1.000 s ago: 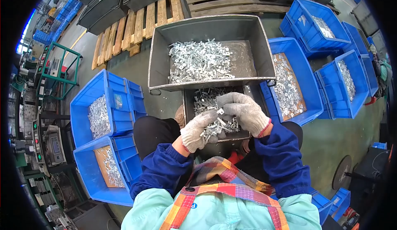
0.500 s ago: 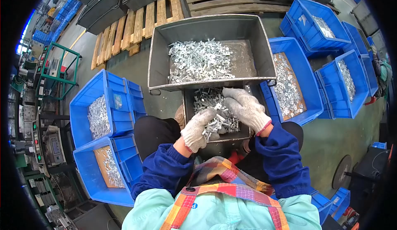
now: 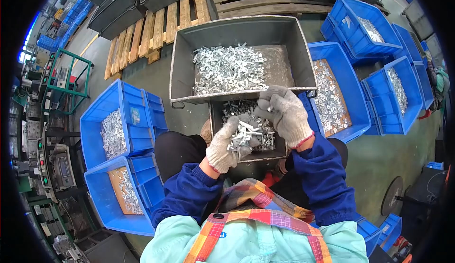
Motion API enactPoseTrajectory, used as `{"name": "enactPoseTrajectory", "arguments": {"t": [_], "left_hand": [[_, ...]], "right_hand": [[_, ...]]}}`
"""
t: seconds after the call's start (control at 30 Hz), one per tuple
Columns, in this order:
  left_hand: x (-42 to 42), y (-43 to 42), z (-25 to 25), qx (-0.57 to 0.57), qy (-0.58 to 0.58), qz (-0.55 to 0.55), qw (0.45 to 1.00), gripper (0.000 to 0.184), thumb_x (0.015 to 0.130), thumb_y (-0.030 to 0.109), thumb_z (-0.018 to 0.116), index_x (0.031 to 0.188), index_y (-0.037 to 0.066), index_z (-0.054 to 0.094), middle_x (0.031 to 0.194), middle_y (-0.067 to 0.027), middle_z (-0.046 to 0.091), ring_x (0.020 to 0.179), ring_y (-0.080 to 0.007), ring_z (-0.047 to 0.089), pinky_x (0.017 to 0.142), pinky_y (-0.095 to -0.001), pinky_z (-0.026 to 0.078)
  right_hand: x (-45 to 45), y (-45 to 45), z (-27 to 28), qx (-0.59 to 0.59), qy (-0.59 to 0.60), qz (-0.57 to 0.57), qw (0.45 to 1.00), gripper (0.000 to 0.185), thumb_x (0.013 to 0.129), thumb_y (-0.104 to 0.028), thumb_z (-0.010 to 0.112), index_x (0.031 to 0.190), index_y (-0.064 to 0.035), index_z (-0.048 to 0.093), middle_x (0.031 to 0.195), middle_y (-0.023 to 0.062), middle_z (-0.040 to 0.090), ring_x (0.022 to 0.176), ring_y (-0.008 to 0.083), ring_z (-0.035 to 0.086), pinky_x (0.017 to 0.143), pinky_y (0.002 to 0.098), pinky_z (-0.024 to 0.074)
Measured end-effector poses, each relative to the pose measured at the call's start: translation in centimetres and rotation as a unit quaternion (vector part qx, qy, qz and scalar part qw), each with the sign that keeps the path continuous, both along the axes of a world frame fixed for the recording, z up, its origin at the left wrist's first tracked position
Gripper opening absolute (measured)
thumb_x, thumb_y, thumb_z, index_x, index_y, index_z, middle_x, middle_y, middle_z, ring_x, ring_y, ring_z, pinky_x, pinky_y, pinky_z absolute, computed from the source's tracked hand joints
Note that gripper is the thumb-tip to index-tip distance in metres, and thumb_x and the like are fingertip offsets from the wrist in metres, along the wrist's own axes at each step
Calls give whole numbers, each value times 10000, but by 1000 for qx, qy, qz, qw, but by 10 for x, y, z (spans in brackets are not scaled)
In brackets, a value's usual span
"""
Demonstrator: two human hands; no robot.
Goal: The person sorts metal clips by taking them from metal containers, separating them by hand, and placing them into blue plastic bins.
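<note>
My left hand (image 3: 222,149), in a pale knitted glove with grey fingers, cups a handful of small metal parts (image 3: 247,133) above the lower metal bin (image 3: 265,157). More loose parts lie in that bin beneath both hands. My right hand (image 3: 288,120), gloved alike, is raised at the bin's right side, near the front rim of the upper metal bin (image 3: 234,24). Its thumb and fingers are pinched together, with a small shiny metal part (image 3: 270,108) showing at the tips. A heap of silvery metal parts (image 3: 230,69) fills the left of the upper bin.
Close on my right stands a blue crate (image 3: 353,88) with flat metal pieces. Two blue crates (image 3: 106,161) with parts are on my left. More blue crates (image 3: 362,28) stand farther right. Wooden pallets (image 3: 154,31) and dark bins (image 3: 118,12) lie beyond, machines (image 3: 61,168) far left.
My right hand has lifted and moved away from the left, its fingers now drawn into a pinch. My left hand has turned more palm up, showing the handful of parts.
</note>
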State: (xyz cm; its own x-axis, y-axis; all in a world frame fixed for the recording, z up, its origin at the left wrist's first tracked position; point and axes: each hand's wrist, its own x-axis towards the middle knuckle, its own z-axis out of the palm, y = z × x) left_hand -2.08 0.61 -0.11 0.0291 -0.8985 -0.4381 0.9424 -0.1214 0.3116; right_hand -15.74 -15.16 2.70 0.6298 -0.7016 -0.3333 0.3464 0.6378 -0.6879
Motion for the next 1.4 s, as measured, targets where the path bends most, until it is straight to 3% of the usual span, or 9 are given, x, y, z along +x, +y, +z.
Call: {"name": "enactPoseTrajectory", "arguments": {"t": [0.13, 0.27, 0.47, 0.7, 0.8, 0.9, 0.97, 1.3, 1.4], "left_hand": [[-1, -1, 8, 6, -23, 33, 999, 471, 1043, 421, 552, 1316, 38, 555, 1077, -146, 701, 776, -282, 742, 450, -232, 535], [1, 3, -13, -11, -21, 0, 1000, 497, 1048, 413, 540, 1355, 22, 530, 1094, -149, 704, 817, -270, 746, 506, -272, 590], [-1, 1, -11, -27, -21, 5, 999, 485, 1048, 395, 544, 1353, 19, 528, 1109, -151, 699, 883, -263, 734, 675, -349, 649], [-1, 0, -10, 17, -42, -28, 999, 443, 1041, 375, 566, 1319, 30, 559, 1084, -157, 707, 853, -251, 736, 610, -323, 628], [-1, -3, -6, 50, -61, -37, 996, 405, 1042, 375, 566, 1298, 62, 583, 1063, -123, 722, 784, -221, 740, 487, -276, 591], [2, 1, -12, 49, -32, -39, 998, 401, 1050, 381, 550, 1274, 52, 590, 1048, -135, 725, 784, -238, 741, 536, -308, 608], [5, 3, -14, 27, -13, -55, 998, 414, 1058, 389, 530, 1253, 30, 600, 1040, -153, 729, 808, -269, 746, 654, -374, 652], [1, 0, -4, 62, -102, -38, 992, 385, 1024, 377, 597, 1258, 72, 607, 1023, -100, 724, 718, -190, 725, 476, -264, 580], [0, 1, 1, 64, -145, -60, 986, 386, 1013, 340, 608, 1290, 71, 608, 1027, -81, 726, 720, -174, 724, 482, -257, 581]], "right_hand": [[-6, 6, 24, -297, 256, 214, 894, 324, 927, -173, 671, 1199, 2, 688, 1138, 132, 709, 1062, 247, 672, 907, 364, 544], [-1, 15, 18, -520, 270, 275, 763, 289, 907, -194, 682, 1125, -14, 741, 1068, 159, 710, 1042, 242, 657, 919, 351, 506], [-6, 16, -1, -229, 244, 213, 918, 291, 936, -225, 653, 1098, 6, 722, 899, 76, 709, 810, 171, 649, 758, 331, 526], [-7, 16, 2, -97, 231, 206, 946, 280, 955, -222, 643, 1092, 11, 717, 887, 45, 692, 783, 118, 611, 703, 299, 512], [-5, 18, -4, -183, 225, 180, 940, 288, 954, -219, 638, 1111, 8, 717, 943, 87, 720, 865, 183, 662, 800, 329, 534], [-4, 17, -13, -472, 250, 121, 837, 271, 961, -156, 629, 1166, 10, 689, 936, 41, 683, 821, 94, 614, 703, 264, 522], [-6, 15, -6, -415, 236, 173, 862, 282, 958, -139, 626, 1187, 14, 688, 980, 52, 703, 828, 100, 628, 731, 266, 529], [-9, 0, 3, -435, 220, 236, 841, 267, 902, -68, 629, 1141, -3, 730, 1016, 56, 739, 801, 98, 637, 731, 266, 534], [-10, -1, 7, -417, 239, 264, 836, 278, 919, -152, 652, 1147, -13, 725, 1078, 128, 747, 973, 237, 708, 887, 339, 551]]}}
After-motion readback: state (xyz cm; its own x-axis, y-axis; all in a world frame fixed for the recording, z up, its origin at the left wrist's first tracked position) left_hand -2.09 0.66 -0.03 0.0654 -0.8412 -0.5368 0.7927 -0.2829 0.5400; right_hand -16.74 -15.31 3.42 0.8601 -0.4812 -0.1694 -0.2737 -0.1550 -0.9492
